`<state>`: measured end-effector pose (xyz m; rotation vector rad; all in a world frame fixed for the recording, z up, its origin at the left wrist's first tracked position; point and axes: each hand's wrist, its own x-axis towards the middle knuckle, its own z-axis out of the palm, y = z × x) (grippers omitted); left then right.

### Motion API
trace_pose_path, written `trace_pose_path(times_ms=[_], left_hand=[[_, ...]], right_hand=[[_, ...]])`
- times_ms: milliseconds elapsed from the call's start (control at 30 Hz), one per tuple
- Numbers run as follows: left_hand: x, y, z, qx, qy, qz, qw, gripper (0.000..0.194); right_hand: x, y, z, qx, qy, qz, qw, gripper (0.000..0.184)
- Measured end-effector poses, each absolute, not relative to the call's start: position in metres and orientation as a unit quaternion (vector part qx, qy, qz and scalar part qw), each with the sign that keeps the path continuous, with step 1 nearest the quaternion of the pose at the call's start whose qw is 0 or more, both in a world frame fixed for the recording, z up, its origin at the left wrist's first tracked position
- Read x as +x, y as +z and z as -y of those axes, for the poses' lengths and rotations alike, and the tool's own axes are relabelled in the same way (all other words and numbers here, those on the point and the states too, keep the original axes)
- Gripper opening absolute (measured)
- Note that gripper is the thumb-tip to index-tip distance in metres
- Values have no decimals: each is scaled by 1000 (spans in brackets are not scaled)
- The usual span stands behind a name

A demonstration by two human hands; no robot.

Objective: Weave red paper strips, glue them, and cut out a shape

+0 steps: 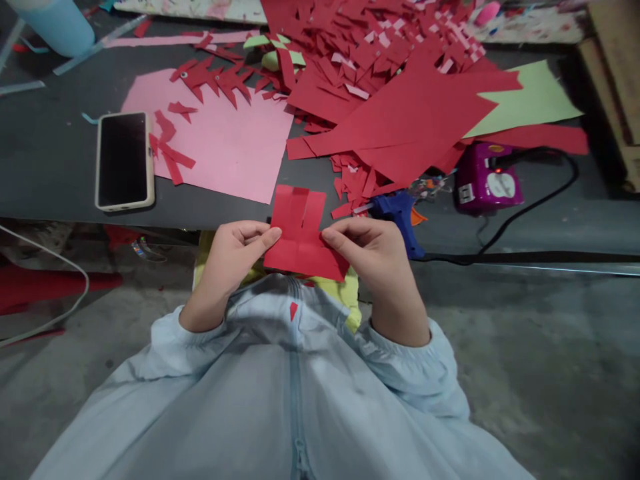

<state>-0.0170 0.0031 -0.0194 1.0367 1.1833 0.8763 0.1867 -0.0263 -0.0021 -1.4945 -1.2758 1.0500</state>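
Observation:
A piece of red paper (pixel 300 250) with fold creases and a slit in its upper part is held between my two hands at the table's front edge. My left hand (pixel 236 257) pinches its left side between thumb and fingers. On the opposite side, my right hand (pixel 373 250) grips the paper the same way. Just beyond lies a pink paper sheet (pixel 225 147) bearing red cut-out shapes (pixel 213 77), some with small eyes. A blue glue gun (pixel 400 217) rests close to my right hand.
Red paper scraps (pixel 350 73) and large red sheets (pixel 405 127) heap at the back. A phone (pixel 125 160) lies on the left. To the right are a green sheet (pixel 535 100), a purple box (pixel 487 177) with a black cable (pixel 520 210), and cardboard (pixel 615 80).

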Motion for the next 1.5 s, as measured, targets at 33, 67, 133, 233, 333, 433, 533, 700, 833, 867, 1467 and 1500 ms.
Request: trace_pose_path(times_ms=[33, 67, 133, 233, 333, 433, 533, 700, 833, 867, 1467, 1500], left_hand=[[-17, -20, -3, 452, 384, -516, 618, 32], [-16, -21, -3, 453, 384, -518, 615, 32], [-16, -21, -2, 459, 385, -521, 608, 31], [-16, -21, -2, 467, 389, -523, 598, 32], [-15, -21, -3, 472, 391, -526, 590, 33], [-15, -21, -3, 465, 390, -530, 592, 32], [-15, -20, -2, 450, 396, -528, 601, 29], [-14, -22, -2, 444, 392, -524, 612, 30], [-16, -23, -4, 454, 382, -531, 605, 35], [-16, -22, -5, 459, 379, -531, 603, 35], [-17, -13, -15, 444, 412, -485, 631, 45], [-17, -13, -15, 434, 407, -479, 645, 49]], right_hand=[[187, -3, 26, -603, 424, 514, 439, 19], [188, -4, 27, -604, 425, 513, 437, 19], [189, -4, 28, -605, 426, 511, 437, 18], [191, -4, 28, -606, 426, 504, 444, 15], [193, -6, 28, -610, 421, 496, 453, 16], [195, -9, 28, -616, 438, 459, 467, 29], [196, -11, 28, -603, 492, 406, 478, 49], [193, -10, 30, -599, 503, 416, 464, 43], [192, -8, 31, -588, 546, 420, 424, 31], [192, -8, 31, -584, 551, 426, 417, 29], [190, -4, 36, -564, 562, 476, 373, 24], [190, -6, 35, -570, 553, 462, 394, 23]])
